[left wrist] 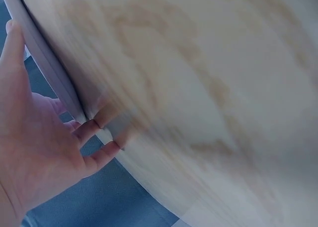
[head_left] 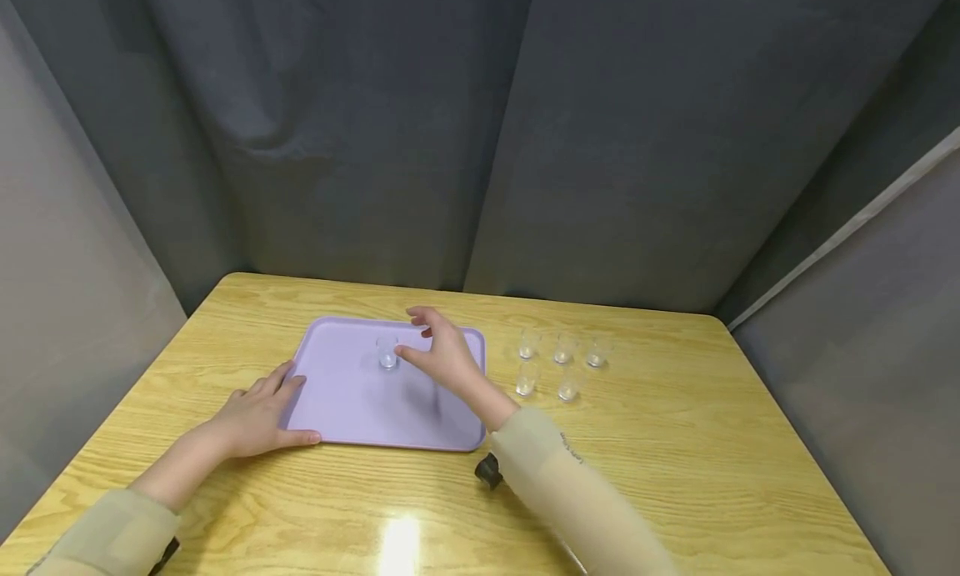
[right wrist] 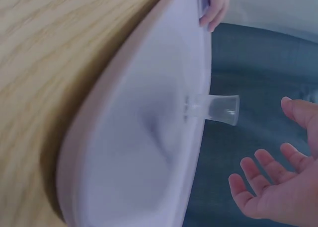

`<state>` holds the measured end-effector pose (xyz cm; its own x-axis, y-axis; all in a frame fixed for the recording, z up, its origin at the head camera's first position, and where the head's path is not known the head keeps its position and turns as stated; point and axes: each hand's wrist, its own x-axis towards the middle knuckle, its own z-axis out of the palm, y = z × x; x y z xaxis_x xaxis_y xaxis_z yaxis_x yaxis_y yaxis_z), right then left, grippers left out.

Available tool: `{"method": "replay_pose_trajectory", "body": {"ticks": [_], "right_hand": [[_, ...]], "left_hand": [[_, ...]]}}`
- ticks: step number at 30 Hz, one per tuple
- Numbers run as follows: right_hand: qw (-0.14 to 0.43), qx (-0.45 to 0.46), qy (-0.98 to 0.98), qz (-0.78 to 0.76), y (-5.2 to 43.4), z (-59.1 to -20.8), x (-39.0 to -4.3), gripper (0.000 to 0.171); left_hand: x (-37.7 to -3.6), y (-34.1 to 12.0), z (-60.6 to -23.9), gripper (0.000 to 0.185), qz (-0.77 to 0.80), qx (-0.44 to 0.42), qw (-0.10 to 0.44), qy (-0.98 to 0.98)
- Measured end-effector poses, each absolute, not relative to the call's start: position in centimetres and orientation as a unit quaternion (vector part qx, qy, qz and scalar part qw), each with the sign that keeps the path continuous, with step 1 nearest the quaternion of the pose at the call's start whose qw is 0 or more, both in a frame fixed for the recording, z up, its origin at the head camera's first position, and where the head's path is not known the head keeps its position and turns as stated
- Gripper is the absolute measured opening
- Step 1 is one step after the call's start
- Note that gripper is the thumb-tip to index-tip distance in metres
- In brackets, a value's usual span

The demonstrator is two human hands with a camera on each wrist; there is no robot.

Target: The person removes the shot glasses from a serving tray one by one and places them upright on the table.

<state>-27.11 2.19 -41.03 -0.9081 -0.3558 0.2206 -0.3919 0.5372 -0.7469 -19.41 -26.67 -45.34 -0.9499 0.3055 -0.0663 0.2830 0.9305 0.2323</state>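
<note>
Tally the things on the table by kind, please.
Clear cups on the table: 5
Clear cup on the tray: 1
Purple tray: 1
Total: 7

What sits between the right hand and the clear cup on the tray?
Nothing. In the right wrist view the right hand is open, and only air separates it from the clear cup standing on the lilac tray.

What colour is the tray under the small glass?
The tray is pale lilac; the head view shows it best.
</note>
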Motion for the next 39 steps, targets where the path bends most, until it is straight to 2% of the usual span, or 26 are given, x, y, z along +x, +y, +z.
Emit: {"method": "replay_pose_trajectory", "body": {"ticks": [8, 18, 29, 39], "right_hand": [[-0.016, 0.19, -0.873, 0.45, 1.2, -43.7, -28.9, 0.057], [-0.029, 0.209, -0.899, 0.385, -1.0, -45.6, -29.8, 0.052], [-0.002, 0.204, -0.914, 0.351, -1.7, -45.6, -29.7, 0.037], [-0.024, 0.225, -0.911, 0.345, -1.8, -44.8, -29.5, 0.035]], "left_hand": [[-19.5, -26.7, -45.2, 0.11, 0.108, 0.153, 0.055, 0.981], [-19.2, -27.2, -45.3, 0.11, 0.107, 0.152, 0.053, 0.981], [-18.9, -27.2, -45.3, 0.11, 0.106, 0.152, 0.055, 0.981], [-18.9, -27.7, -45.2, 0.11, 0.103, 0.147, 0.053, 0.982]]}}
